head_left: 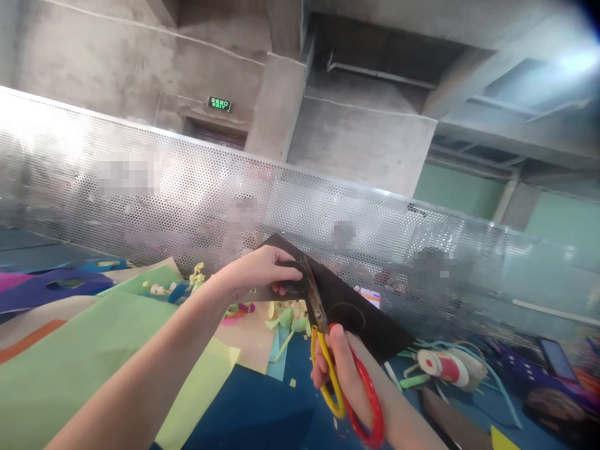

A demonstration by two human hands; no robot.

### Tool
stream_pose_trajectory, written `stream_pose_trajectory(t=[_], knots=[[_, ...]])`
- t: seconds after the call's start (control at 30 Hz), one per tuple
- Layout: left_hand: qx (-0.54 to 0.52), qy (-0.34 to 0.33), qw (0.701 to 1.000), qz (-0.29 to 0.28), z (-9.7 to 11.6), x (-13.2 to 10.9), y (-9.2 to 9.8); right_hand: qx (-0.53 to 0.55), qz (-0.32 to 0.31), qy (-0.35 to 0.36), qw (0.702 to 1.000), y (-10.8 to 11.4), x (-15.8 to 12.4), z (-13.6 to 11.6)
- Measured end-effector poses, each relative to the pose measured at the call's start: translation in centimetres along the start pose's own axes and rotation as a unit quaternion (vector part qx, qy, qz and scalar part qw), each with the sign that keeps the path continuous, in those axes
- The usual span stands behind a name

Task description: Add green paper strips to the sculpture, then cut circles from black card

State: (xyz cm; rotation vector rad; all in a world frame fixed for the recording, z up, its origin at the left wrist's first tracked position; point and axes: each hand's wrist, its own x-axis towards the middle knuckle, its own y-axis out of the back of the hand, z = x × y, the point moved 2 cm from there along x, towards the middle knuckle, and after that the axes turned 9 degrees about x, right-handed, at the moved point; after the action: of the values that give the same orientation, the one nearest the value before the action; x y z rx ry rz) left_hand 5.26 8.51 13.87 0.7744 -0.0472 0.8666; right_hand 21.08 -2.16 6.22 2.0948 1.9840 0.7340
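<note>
Near the middle of the view, my left hand (269,270) pinches a small dark piece of material between thumb and fingers. My right hand (342,362) is closed around scissors (319,309) with one yellow and one red handle. The scissor blades point up and away, slightly parted, beside the dark piece at my left fingertips. Behind both hands is a large black sheet (379,334), with a faint round outline on it to the right of the blades. Whether the blades touch the material is too small to tell.
Green sheets (117,331) spread across the left side. Small pale cut pieces (293,315) lie beyond my forearms. At the right are a thread spool (440,365), thin blue strips and a phone (557,359). A perforated metal screen (187,187) stands behind the table (253,406).
</note>
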Motion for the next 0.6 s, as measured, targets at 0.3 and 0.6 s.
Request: stream_pose_trajectory(t=[0.3, 0.6], knots=[[-0.012, -0.001, 1.000, -0.011, -0.06, 0.04, -0.08, 0.018, 0.037, 0.020, 0.999, 0.28, -0.06, -0.01], [-0.051, -0.015, 0.998, -0.021, 0.12, -0.16, -0.54, 0.047, 0.017, 0.017, 0.999, 0.11, 0.03, -0.41]])
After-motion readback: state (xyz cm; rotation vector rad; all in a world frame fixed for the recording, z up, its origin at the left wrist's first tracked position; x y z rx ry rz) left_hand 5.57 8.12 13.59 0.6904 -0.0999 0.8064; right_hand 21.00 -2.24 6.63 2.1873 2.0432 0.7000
